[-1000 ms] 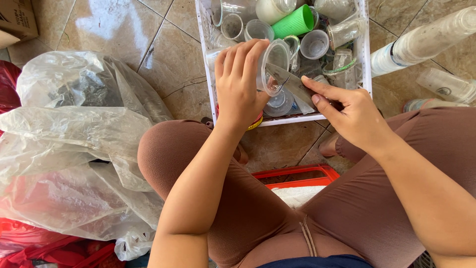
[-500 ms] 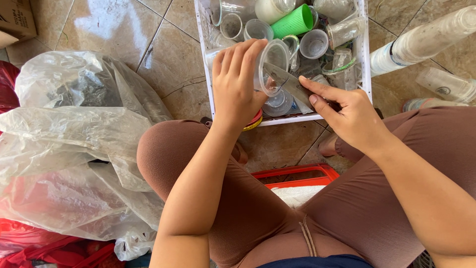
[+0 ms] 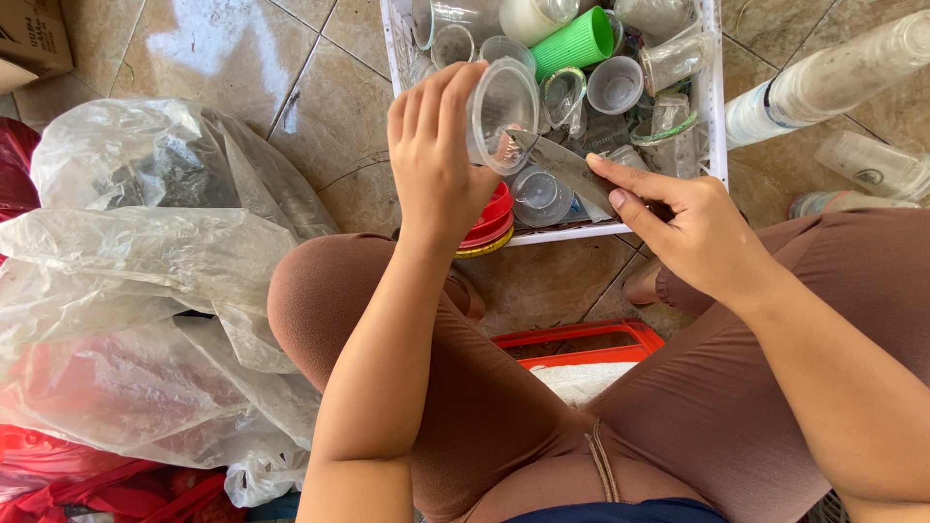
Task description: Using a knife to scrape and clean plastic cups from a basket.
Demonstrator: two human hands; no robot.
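Note:
My left hand point(image 3: 436, 160) grips a clear plastic cup point(image 3: 502, 111), held on its side over a white crate point(image 3: 717, 116). My right hand point(image 3: 678, 228) holds a knife point(image 3: 567, 165), forefinger laid along the blade, and the blade tip touches the cup's rim. The crate holds several clear plastic cups point(image 3: 615, 85) and a green ribbed cup point(image 3: 579, 44). Under my left wrist, at the crate's near edge, lies a stack of red lids point(image 3: 489, 225).
Large clear plastic bags point(image 3: 136, 281) with scraps fill the left side on the tiled floor. A red crate point(image 3: 581, 341) sits between my knees. A long stack of clear cups point(image 3: 833, 73) and loose cups lie right of the crate. A cardboard box point(image 3: 29, 39) is top left.
My right hand has moved the knife slightly against the cup's rim; the cup has tipped a little in my left hand. Everything else stays put.

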